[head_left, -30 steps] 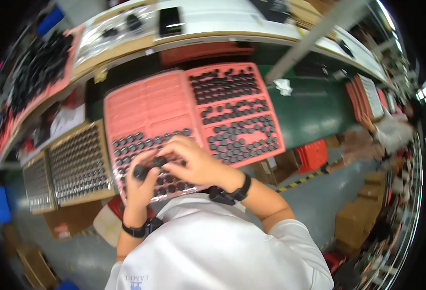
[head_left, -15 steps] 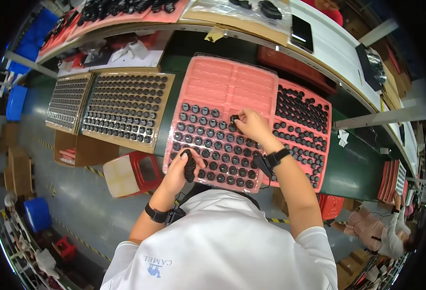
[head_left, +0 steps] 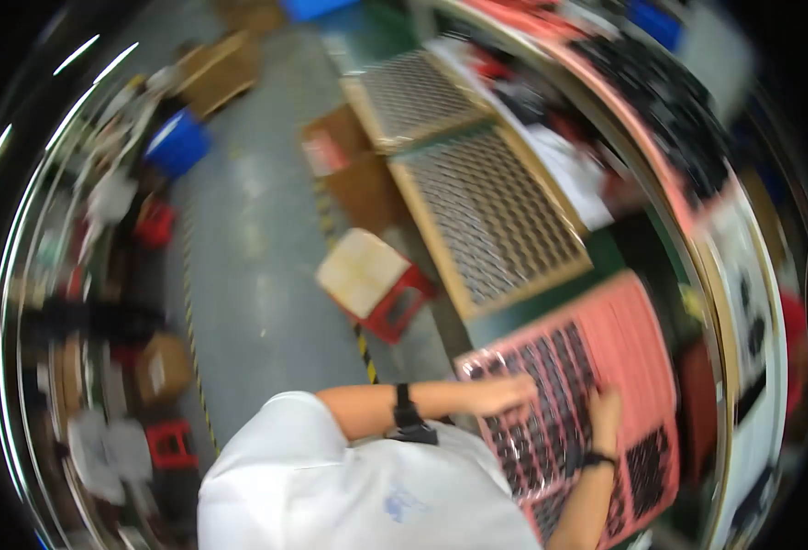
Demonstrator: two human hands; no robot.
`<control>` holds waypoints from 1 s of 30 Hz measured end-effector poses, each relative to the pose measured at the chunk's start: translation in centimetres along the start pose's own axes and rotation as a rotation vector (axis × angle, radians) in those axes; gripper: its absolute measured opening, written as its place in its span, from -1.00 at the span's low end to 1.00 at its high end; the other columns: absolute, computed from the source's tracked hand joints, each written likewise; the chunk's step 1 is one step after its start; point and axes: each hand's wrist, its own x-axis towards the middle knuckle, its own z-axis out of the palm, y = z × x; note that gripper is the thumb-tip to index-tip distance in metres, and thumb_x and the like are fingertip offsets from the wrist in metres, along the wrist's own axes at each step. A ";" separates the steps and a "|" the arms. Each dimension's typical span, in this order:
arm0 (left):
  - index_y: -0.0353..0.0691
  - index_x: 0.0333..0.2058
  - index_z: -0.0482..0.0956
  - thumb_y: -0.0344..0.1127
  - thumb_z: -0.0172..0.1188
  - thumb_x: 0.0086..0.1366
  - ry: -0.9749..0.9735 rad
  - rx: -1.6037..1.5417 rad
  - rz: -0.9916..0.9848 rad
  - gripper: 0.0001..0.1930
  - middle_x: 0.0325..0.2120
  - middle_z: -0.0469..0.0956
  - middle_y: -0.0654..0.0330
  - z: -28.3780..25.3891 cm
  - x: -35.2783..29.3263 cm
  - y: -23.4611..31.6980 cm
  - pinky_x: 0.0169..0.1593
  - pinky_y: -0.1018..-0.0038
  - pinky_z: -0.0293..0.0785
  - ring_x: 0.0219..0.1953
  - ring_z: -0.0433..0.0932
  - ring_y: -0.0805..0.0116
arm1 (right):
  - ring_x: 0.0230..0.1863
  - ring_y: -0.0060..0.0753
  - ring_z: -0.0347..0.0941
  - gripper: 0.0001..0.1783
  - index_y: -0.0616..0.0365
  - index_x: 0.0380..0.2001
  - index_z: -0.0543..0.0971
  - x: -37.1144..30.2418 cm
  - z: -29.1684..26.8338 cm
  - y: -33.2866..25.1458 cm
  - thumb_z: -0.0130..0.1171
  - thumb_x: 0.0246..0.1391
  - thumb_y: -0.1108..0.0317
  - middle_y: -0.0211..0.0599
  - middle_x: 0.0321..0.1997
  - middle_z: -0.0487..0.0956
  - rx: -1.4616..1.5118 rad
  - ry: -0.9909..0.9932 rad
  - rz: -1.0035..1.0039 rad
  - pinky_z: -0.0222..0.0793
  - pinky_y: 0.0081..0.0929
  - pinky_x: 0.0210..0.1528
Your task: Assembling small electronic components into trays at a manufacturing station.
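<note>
The whole view is smeared by motion. My left hand (head_left: 503, 394) is over the near-left part of a pink tray (head_left: 635, 335), above rows of small round black parts (head_left: 564, 353). Its fingers are too blurred to show what they hold. Further right, my right hand (head_left: 606, 417) reaches to the border between the filled rows and the bare pink section. Its fingertips touch or hover just over the tray; which one I cannot tell, nor whether a part is between them. Dark bands circle both wrists.
A second pink tray of black parts (head_left: 650, 472) adjoins at the right. Two brown-edged trays (head_left: 431, 247) of dark parts lie farther along the green bench, beside a cardboard box (head_left: 367, 188). A red stool with a pale top (head_left: 367, 270) stands on the floor. A shelf runs along the right.
The view has swung left, so the bench now appears at the right. Earlier, my left hand held a stack of black ring-like parts and my right pinched one black part; now both are blurred.
</note>
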 end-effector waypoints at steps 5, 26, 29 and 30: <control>-0.27 -0.24 0.29 0.04 -0.33 0.41 0.109 0.029 0.058 -0.56 -0.50 0.50 0.18 0.9 -1.0 0.7 -0.46 0.53 0.43 -0.52 0.49 0.44 | -0.56 0.11 0.42 -0.70 0.35 -0.54 0.38 -0.3 -4.0 -6.8 0.21 -0.15 0.31 0.04 -0.64 0.47 0.279 -0.207 0.310 0.33 -0.17 -0.47; -0.30 -0.27 0.43 0.05 -0.31 0.40 0.154 0.084 0.092 -0.50 -0.54 0.55 0.16 3.0 -5.8 1.9 -0.54 0.50 0.37 -0.63 0.46 0.42 | -0.39 -0.13 0.44 -0.67 0.40 -0.31 0.40 0.7 -2.7 -1.9 0.16 0.01 0.31 -0.07 -0.37 0.49 0.252 -0.076 -0.031 0.36 -0.32 -0.32; -0.30 -0.25 0.42 0.06 -0.30 0.40 0.089 0.129 0.052 -0.50 -0.55 0.54 0.16 3.9 -5.4 1.5 -0.55 0.50 0.36 -0.65 0.44 0.43 | -0.33 -0.25 0.45 -0.65 0.40 -0.18 0.40 -2.3 -6.7 -6.7 0.12 0.06 0.32 -0.11 -0.28 0.49 0.161 0.068 -0.133 0.38 -0.39 -0.29; -0.30 -0.24 0.42 0.06 -0.30 0.40 0.038 0.153 0.032 -0.50 -0.56 0.54 0.16 4.3 -5.0 1.5 -0.55 0.50 0.36 -0.65 0.43 0.43 | -0.27 -0.32 0.44 -0.66 0.37 -0.13 0.40 -3.9 -8.8 -9.2 0.09 0.09 0.36 -0.14 -0.23 0.48 0.353 -0.092 -0.170 0.37 -0.44 -0.24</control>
